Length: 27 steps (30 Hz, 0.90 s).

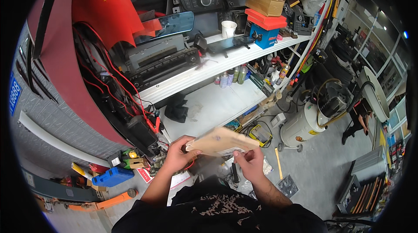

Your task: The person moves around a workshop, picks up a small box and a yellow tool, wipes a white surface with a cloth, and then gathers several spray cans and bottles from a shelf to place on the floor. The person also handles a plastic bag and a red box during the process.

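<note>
Between my two hands, in front of my chest, a flat tan cardboard package (222, 140) is held up at a tilt. A pale label patch shows on its lower side. My left hand (179, 153) grips the package's left end, thumb on the near side, the other fingers partly behind it. My right hand (250, 161) is closed on the lower right edge, its thumb pressed against the near face. Beyond the package lies a white lower shelf (213, 104) with a crumpled black cloth or bag (176, 110) on it.
Above, a white shelf (200, 64) carries car stereo units (163, 68), a paper cup (228, 28) and stacked boxes (264, 23). Red cables (106, 63) hang at left. A blue case (112, 176) is on the floor. A white tank (305, 124) on wheels stands right; a person (359, 117) is beyond.
</note>
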Tool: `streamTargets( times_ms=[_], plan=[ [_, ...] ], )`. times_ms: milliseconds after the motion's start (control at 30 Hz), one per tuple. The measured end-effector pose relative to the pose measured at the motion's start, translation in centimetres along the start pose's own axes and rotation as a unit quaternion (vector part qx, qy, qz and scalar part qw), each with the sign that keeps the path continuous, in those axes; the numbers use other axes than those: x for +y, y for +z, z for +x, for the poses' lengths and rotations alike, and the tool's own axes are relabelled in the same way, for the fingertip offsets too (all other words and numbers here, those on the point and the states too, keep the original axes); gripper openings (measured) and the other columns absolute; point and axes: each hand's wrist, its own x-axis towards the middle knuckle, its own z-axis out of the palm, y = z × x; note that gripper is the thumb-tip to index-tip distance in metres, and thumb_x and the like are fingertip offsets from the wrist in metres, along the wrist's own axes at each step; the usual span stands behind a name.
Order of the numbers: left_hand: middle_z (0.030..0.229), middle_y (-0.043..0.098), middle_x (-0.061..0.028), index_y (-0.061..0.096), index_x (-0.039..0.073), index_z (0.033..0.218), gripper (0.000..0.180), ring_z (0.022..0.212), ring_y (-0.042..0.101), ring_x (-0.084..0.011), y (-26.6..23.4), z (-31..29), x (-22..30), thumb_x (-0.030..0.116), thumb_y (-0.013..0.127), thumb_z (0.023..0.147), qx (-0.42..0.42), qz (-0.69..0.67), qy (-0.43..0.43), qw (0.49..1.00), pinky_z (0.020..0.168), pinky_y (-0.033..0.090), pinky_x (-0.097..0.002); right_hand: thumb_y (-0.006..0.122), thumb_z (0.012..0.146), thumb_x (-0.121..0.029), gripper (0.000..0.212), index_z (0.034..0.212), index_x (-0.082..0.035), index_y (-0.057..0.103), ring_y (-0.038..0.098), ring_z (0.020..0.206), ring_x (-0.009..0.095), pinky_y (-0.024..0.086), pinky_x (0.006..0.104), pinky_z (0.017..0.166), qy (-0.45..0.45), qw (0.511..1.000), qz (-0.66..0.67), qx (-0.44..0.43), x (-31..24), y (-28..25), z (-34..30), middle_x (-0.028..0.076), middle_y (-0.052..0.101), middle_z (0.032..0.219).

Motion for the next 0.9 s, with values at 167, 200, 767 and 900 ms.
streamTargets(
  times_ms=[167, 200, 767, 900],
  plan=[
    [0.105, 0.072, -0.0085, 0.079, 0.002, 0.105, 0.028, 0.093, 0.074, -0.0238, -0.5, 1.5, 1.2, -0.006, 0.088, 0.080, 0.065, 0.121, 0.108, 0.985, 0.084, 0.059, -0.0347, 0.086, 0.093, -0.002, 0.045, 0.134, -0.002, 0.067, 0.069, 0.130, 0.027, 0.055, 0.0421, 0.113, -0.064, 0.993, -0.095, 0.029, 0.5, -0.9, 0.2, 0.016, 0.070, 0.139],
    [0.105, 0.072, -0.0088, 0.078, 0.003, 0.104, 0.027, 0.095, 0.074, -0.0245, -0.5, 1.8, 1.5, -0.006, 0.088, 0.080, 0.074, 0.132, 0.126, 0.980, 0.085, 0.059, -0.0352, 0.083, 0.092, 0.003, 0.047, 0.136, -0.002, 0.066, 0.068, 0.133, 0.028, 0.053, 0.0421, 0.115, -0.088, 0.989, -0.118, 0.021, 0.7, -1.2, 0.5, 0.016, 0.069, 0.141],
    [0.110, 0.079, -0.0026, 0.078, 0.006, 0.118, 0.029, 0.101, 0.072, -0.0112, -7.2, -6.4, -11.9, 0.012, 0.095, 0.095, -0.060, 0.064, -0.189, 0.978, 0.091, 0.058, -0.0323, 0.072, 0.099, -0.002, 0.022, 0.121, -0.003, 0.074, 0.075, 0.099, 0.028, 0.059, 0.0407, 0.086, -0.542, 0.765, -0.304, -0.170, -12.3, 16.8, 37.6, 0.012, 0.076, 0.111],
    [0.106, 0.080, -0.0029, 0.079, 0.008, 0.115, 0.031, 0.099, 0.073, -0.0120, -6.8, -6.9, -12.8, 0.014, 0.098, 0.092, -0.070, 0.095, -0.180, 0.977, 0.091, 0.058, -0.0318, 0.076, 0.098, -0.018, 0.040, 0.136, -0.007, 0.080, 0.075, 0.127, 0.038, 0.062, 0.0479, 0.106, -0.340, 0.703, -0.570, -0.256, -15.6, 31.2, 50.6, 0.016, 0.080, 0.133]
  ],
)
